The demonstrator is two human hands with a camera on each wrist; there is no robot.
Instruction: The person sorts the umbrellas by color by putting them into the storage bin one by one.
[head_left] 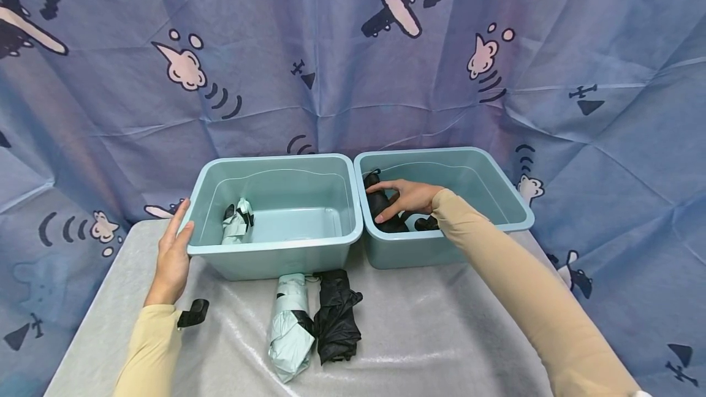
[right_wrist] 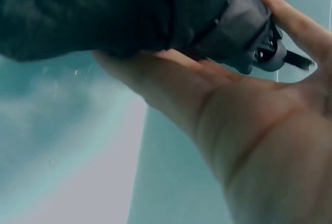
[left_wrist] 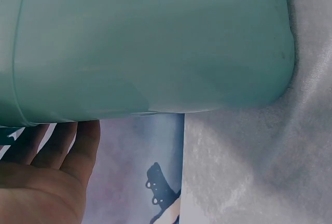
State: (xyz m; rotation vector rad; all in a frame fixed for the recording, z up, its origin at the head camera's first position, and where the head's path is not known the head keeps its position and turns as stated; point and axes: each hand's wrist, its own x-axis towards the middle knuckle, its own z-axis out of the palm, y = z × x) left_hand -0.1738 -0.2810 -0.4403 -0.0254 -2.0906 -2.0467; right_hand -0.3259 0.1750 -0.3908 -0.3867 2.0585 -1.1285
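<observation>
Inside the right teal bin [head_left: 469,164], my right hand [head_left: 413,196] holds a folded black umbrella [head_left: 377,202] near the bin's left wall. The right wrist view shows this dark fabric bundle [right_wrist: 129,16] between thumb and fingers. My left hand [head_left: 172,256] rests against the left end of the left teal bin [head_left: 265,262], its fingers extended along the outer wall. A folded pale-green umbrella [head_left: 236,224] lies within that left bin, towards its left side. Another black item [head_left: 427,223] in the right bin is partly hidden by the front wall and my arm.
On the grey-covered table [head_left: 231,348], a folded pale-green umbrella [head_left: 291,329] and a folded black umbrella [head_left: 337,317] lie side by side before the left bin. Both bins stand nearly touching, with a blue patterned curtain [head_left: 331,66] behind them.
</observation>
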